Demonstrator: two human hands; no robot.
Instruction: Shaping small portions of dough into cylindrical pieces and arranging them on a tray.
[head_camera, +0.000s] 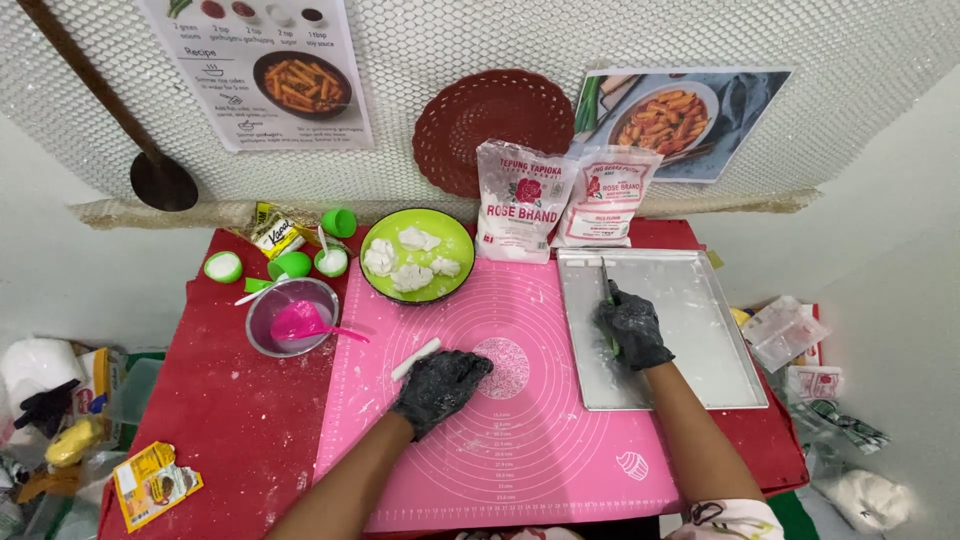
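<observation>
One short white dough stick lies at frame centre-left on the pink mat, its long axis slanting up-right. It touches the gloved left hand, palm-down, fingers curled. The right hand grips a green-handled knife over the metal tray.

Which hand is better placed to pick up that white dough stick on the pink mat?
Left, most likely. The left hand lies on the pink mat, with the white dough stick at its fingertips. The right hand is over the metal tray, gripping a green-handled tool, so it is occupied and farther off.
</observation>
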